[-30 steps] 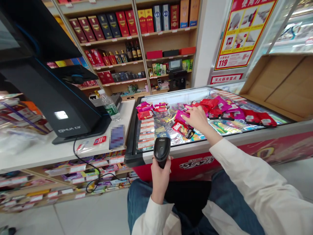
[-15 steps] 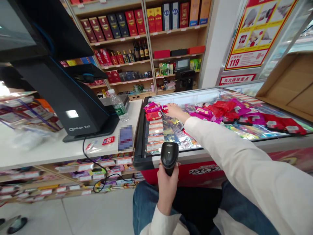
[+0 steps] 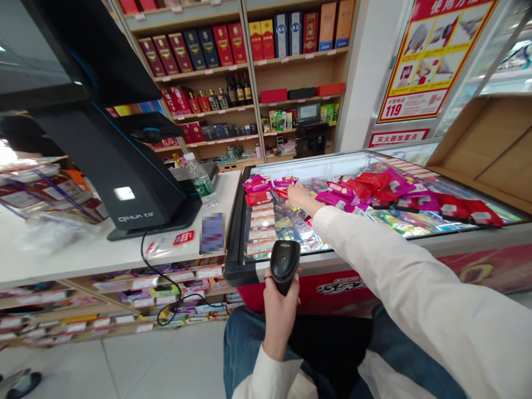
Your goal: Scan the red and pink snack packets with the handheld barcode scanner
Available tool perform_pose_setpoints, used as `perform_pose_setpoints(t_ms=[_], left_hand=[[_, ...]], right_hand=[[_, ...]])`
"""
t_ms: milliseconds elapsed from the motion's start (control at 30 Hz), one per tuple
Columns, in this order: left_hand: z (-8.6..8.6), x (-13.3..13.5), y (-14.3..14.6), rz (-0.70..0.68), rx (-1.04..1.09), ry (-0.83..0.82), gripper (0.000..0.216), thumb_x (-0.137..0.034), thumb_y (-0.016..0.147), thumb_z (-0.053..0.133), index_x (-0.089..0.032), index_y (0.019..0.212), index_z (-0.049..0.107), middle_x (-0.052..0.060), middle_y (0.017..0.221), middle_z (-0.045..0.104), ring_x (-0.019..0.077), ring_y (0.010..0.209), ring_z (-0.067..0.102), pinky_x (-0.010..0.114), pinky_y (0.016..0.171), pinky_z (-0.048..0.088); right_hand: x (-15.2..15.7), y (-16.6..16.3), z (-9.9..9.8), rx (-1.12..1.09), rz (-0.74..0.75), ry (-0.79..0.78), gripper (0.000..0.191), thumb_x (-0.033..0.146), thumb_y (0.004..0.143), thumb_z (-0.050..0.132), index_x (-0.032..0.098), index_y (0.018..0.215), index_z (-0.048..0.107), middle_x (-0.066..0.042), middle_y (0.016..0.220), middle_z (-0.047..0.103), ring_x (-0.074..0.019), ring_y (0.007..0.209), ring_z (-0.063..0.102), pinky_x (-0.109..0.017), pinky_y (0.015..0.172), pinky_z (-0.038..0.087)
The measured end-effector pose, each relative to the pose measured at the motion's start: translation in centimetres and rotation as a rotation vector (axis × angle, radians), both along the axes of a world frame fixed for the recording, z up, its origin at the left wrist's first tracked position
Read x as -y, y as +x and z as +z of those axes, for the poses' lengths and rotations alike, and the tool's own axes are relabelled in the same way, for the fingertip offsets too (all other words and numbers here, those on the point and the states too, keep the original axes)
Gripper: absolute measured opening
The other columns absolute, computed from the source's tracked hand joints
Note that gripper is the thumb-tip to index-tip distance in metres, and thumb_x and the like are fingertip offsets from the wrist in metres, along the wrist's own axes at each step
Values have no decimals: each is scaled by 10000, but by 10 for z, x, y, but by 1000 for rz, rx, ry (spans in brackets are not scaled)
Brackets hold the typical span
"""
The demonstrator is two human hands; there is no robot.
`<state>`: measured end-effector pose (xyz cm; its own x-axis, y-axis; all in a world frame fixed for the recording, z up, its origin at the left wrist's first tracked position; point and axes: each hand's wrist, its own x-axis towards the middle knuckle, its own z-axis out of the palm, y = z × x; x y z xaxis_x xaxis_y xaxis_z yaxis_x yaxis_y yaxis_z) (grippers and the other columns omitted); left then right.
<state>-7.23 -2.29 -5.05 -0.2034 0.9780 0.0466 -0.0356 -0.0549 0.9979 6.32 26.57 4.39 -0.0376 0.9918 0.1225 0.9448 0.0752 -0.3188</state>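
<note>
My left hand (image 3: 280,310) is wrapped around a black barcode scanner (image 3: 285,263), held upright in front of the freezer's near edge. Over the glass top of the chest freezer (image 3: 266,266), my right hand (image 3: 303,199) reaches out with its fingers curled inward. Just beyond its fingertips lies a pink snack packet (image 3: 286,182); whether the fingers grip anything is hidden. Left of that hand, a red packet (image 3: 258,198) rests in a small pile with a purple packet (image 3: 254,182). To the right, red packets (image 3: 372,183) and purple packets (image 3: 341,191) are spread across the glass.
On the white counter (image 3: 230,194) at left stand a checkout terminal (image 3: 137,183) and a water bottle (image 3: 200,180); a blurred-out flat item (image 3: 212,234) lies near its edge. A black cable (image 3: 178,302) hangs in front. An open cardboard box (image 3: 486,144) stands at right.
My right hand has drawn back slightly and curled its fingers, where it lay flatter before. The pink packet near it now shows. My left hand keeps holding the scanner.
</note>
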Motion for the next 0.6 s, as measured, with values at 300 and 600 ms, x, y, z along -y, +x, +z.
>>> perform_pose_setpoints(t_ms=[300,600], left_hand=[[-1,-3,4,16,-72,19,481,-562,887,752,-122,1082,733,28,616,702,168,477,617,271,512,499],[7,0,9,46,-107,46,454,-541,883,749,-124,1062,754,2,583,666,155,467,601,260,518,485]], right_hand=[[53,3,25,-722,85,51,370,487,1031,618,158,1174,711,-161,1100,813,-323,1003,776,-388,864,600],[138,5,-49,-1762,303,-400,372,283,760,930,261,1088,757,-6,1003,840,-179,861,763,-281,769,604]])
